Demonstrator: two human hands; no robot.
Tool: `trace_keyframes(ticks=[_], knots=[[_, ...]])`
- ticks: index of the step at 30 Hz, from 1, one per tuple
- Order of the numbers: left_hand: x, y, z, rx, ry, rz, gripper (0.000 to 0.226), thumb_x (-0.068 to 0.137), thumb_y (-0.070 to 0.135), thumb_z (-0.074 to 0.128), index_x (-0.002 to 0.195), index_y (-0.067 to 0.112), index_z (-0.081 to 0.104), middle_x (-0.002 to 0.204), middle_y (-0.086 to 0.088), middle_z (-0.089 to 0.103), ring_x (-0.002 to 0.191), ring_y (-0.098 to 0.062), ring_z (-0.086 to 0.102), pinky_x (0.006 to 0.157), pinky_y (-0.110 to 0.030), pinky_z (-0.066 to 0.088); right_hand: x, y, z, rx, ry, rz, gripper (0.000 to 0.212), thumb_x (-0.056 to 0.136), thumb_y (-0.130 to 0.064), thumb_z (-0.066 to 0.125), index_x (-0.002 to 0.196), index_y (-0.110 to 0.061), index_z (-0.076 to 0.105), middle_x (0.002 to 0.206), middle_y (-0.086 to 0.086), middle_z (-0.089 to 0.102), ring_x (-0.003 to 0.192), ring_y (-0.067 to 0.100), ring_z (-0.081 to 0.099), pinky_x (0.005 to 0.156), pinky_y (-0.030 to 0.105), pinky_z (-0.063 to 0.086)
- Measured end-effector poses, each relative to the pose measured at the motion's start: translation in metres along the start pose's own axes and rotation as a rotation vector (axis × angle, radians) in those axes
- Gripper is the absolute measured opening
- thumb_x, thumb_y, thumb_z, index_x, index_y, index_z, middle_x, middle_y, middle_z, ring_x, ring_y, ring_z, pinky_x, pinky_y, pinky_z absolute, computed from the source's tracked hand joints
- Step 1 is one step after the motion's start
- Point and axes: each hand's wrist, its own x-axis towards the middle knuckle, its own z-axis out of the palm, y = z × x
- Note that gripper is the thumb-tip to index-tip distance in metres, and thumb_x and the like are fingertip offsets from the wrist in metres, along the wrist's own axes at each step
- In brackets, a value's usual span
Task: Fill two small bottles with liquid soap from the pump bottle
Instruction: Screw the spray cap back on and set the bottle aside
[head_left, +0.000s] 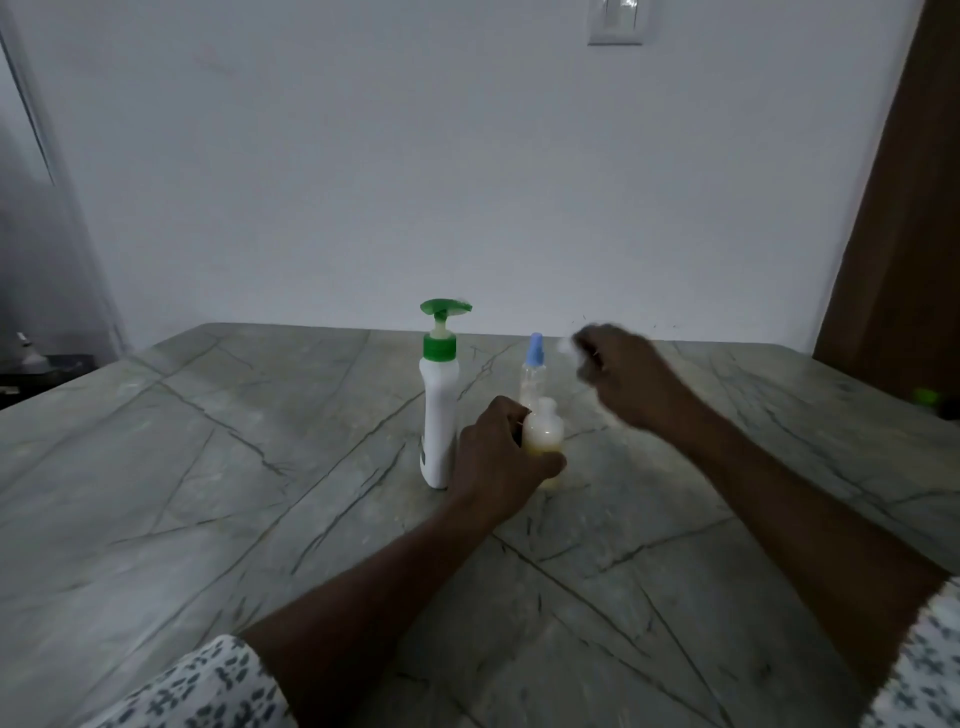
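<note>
A white pump bottle (439, 415) with a green pump head stands upright on the marble table (208, 467). Just right of it, my left hand (496, 462) grips a small clear bottle (543, 431) holding yellowish liquid; its neck is open at the top. Behind it stands a second small clear bottle (533, 376) with a blue cap. My right hand (623, 376) is raised above and right of the small bottles, blurred, pinching something small and whitish (564, 344) at its fingertips, seemingly a cap.
The grey veined table runs to a white wall at the back. A brown door (904, 208) stands at the right. A small green object (927, 397) lies at the table's far right edge. Dark items sit at the far left.
</note>
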Motion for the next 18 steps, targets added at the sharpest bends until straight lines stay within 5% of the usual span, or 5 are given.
trace_keyframes(ticks=[2, 5, 9, 18], knots=[[0.0, 0.001, -0.002, -0.012, -0.017, -0.004, 0.051, 0.075, 0.029, 0.087, 0.114, 0.019, 0.057, 0.098, 0.008, 0.064, 0.076, 0.0, 0.056, 0.061, -0.014, 0.04, 0.002, -0.014, -0.031, 0.451, 0.196, 0.119, 0.017, 0.092, -0.001, 0.058, 0.108, -0.005, 0.061, 0.095, 0.011, 0.068, 0.087, 0.027, 0.07, 0.081, 0.042, 0.057], [-0.001, 0.003, -0.003, -0.014, -0.034, -0.004, 0.053, 0.075, 0.029, 0.087, 0.118, 0.019, 0.056, 0.102, 0.007, 0.064, 0.081, -0.003, 0.059, 0.064, -0.015, 0.042, -0.001, -0.032, -0.059, 0.893, 0.232, 0.133, 0.021, 0.093, 0.006, 0.055, 0.113, 0.003, 0.058, 0.098, 0.011, 0.064, 0.087, 0.025, 0.071, 0.082, 0.04, 0.06], [-0.002, 0.004, -0.005, -0.014, -0.036, -0.017, 0.054, 0.073, 0.03, 0.088, 0.117, 0.02, 0.057, 0.105, 0.006, 0.066, 0.093, -0.012, 0.064, 0.077, -0.025, 0.051, -0.008, -0.049, -0.053, 0.952, 0.175, 0.114, 0.022, 0.094, 0.008, 0.053, 0.115, 0.006, 0.057, 0.099, 0.017, 0.061, 0.087, 0.026, 0.071, 0.083, 0.041, 0.06], [0.0, 0.003, -0.005, -0.017, -0.031, -0.014, 0.053, 0.073, 0.029, 0.089, 0.115, 0.019, 0.058, 0.1, 0.01, 0.063, 0.086, -0.007, 0.06, 0.066, -0.013, 0.043, -0.017, -0.052, -0.021, 0.912, 0.135, 0.161, 0.024, 0.094, 0.007, 0.053, 0.118, 0.005, 0.057, 0.1, 0.017, 0.064, 0.089, 0.025, 0.073, 0.082, 0.038, 0.061]])
